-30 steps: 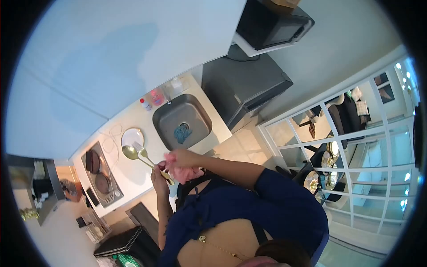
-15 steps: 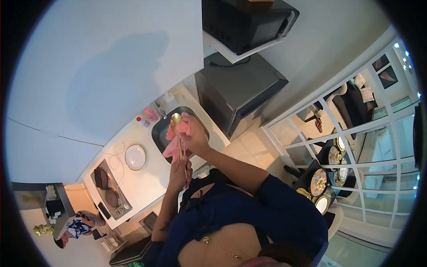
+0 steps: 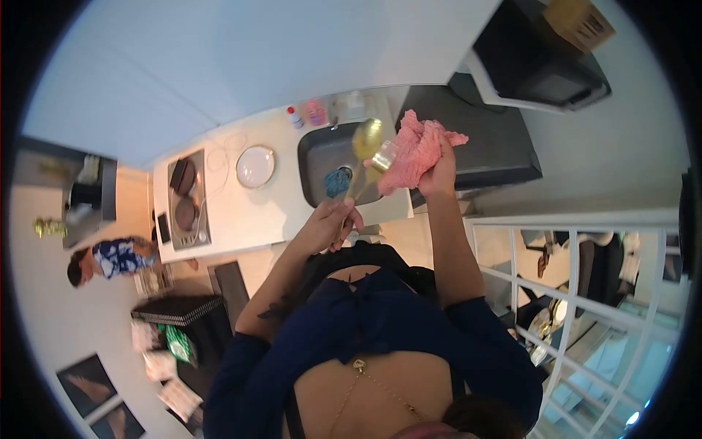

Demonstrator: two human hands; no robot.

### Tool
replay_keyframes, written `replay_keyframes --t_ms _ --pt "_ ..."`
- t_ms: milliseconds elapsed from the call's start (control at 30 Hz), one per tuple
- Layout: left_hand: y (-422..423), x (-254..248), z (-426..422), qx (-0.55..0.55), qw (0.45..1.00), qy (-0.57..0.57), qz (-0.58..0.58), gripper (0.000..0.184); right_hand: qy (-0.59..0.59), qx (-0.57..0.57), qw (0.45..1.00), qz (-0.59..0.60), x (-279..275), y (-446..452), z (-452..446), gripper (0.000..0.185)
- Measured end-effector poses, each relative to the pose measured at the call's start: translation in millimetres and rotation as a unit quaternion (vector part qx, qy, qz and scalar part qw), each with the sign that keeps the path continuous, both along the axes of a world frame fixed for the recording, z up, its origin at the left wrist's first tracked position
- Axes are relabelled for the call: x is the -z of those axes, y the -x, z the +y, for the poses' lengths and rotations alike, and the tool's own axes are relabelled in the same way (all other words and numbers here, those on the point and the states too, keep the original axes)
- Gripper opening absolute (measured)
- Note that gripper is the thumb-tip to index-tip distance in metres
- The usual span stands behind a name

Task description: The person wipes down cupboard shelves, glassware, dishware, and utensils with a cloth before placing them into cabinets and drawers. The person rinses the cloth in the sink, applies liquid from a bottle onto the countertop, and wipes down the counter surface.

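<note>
My left hand (image 3: 333, 225) is closed round the handle of a gold spoon (image 3: 367, 137), whose bowl points up over the sink. The spoon is slightly smeared by motion. On the right, my right hand (image 3: 437, 174) grips a bunched pink cloth (image 3: 415, 152), held apart from the spoon's bowl. A shiny gold piece (image 3: 384, 156) shows at the cloth's left edge; I cannot make out what it is. Below both hands lies the dark sink (image 3: 311, 164), with a blue mesh-like scrubber (image 3: 338, 181) inside.
A white gold-rimmed plate (image 3: 255, 167) lies on the white counter (image 3: 281, 208). Small bottles (image 3: 295, 117) stand behind the sink. Further left is a cooktop (image 3: 201, 164) with brown pans. A dark fridge (image 3: 497, 139) stands at right. Another person (image 3: 121, 257) is at far left.
My hands have moved apart. The pink cloth, earlier around the spoon, has gone right with my right hand, while my left hand keeps the spoon. The view has turned, uncovering the sink.
</note>
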State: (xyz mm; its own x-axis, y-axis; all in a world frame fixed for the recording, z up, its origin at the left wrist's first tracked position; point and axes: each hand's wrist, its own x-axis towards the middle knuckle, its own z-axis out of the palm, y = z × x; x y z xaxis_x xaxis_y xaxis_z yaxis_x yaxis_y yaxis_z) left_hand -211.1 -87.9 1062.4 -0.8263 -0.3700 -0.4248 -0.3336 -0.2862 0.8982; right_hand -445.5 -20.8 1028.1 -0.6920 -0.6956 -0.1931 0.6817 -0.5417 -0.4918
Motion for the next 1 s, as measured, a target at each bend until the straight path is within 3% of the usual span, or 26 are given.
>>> replay_keyframes --t_ms 33,100,167,233,300,400,467,500,533,567,600,667,733,800,833,867,900,967,1000 --pt "-5.7 -0.1 -1.5 0.043 0.999 -0.014 0.001 0.056 -0.004 -0.020 1.000 -0.003 2.0 -6.3 -0.6 0.031" --pt "-15.3 3.7 -5.4 0.031 0.999 -0.015 -0.014 0.058 0.022 -0.202 0.979 0.021 2.1 -18.8 -6.7 0.036" --pt "-22.9 2.7 -8.7 0.117 0.993 -0.021 -0.024 0.058 0.018 -0.252 0.967 0.027 0.8 -33.2 -19.4 0.041" --pt "-33.5 4.4 -12.8 0.098 0.994 -0.026 -0.043 0.059 -0.062 -0.396 0.898 0.181 14.0 -37.0 -27.4 0.042" --pt "-47.2 8.8 -17.1 0.103 0.994 -0.009 -0.044 0.057 -0.119 -0.427 0.877 0.183 22.8 -46.5 -38.3 0.040" --pt "-61.9 26.1 -14.6 0.067 0.997 0.022 -0.041 0.054 -0.114 -0.458 0.849 0.236 33.2 -60.7 -56.5 0.023" --pt "-67.9 36.4 -6.5 0.036 0.997 0.032 -0.064 0.053 -0.141 -0.449 0.815 0.337 40.3 -63.6 -65.2 0.018" --pt "-69.2 39.5 0.0 0.011 0.997 0.001 -0.080 0.053 -0.146 -0.393 0.785 0.456 54.2 -59.6 -73.0 0.016" --pt "-74.6 45.7 4.6 -0.023 0.996 -0.003 -0.086 0.053 -0.164 -0.315 0.719 0.598 60.4 -56.2 -79.4 0.017" --pt "-79.8 53.0 8.3 -0.002 0.996 -0.012 -0.085 0.052 -0.178 -0.406 0.794 0.416 73.5 -40.8 -84.4 0.019" --pt "-84.4 56.2 13.5 0.023 0.996 -0.021 -0.083 0.052 -0.144 -0.273 0.851 0.424 71.8 -42.3 -87.4 0.021" --pt "-94.9 50.2 16.0 0.032 0.990 0.006 -0.140 0.052 -0.213 -0.251 0.826 0.458 67.2 -43.9 -95.6 0.018" --pt "-97.6 53.8 20.3 0.008 0.986 0.011 -0.165 0.052 -0.188 -0.416 0.760 0.463 68.8 -47.9 -92.2 0.026" --pt "-100.7 66.0 15.8 0.030 0.986 0.053 -0.155 0.049 -0.061 -0.549 0.533 0.641 77.1 -65.2 -91.2 0.033" --pt "-106.9 72.4 16.1 0.017 0.985 0.054 -0.161 0.049 -0.064 -0.593 0.391 0.701 71.7 -79.9 -92.7 0.036" --pt "-113.4 79.3 15.2 0.042 0.982 0.085 -0.166 0.049 -0.122 -0.714 0.418 0.548 81.8 -82.5 -97.7 0.034" --pt "-117.2 89.4 19.7 0.069 0.977 0.111 -0.168 0.049 -0.116 -0.719 0.411 0.547 77.9 -88.2 -97.2 0.034" --pt "-125.6 114.6 26.7 0.057 0.987 0.106 -0.110 0.048 -0.094 -0.830 0.386 0.391 60.1 -108.8 -97.0 0.034" --pt "-125.0 111.8 30.8 0.062 0.988 0.079 -0.118 0.049 -0.100 -0.817 0.371 0.430 60.3 -116.5 -93.5 0.031"
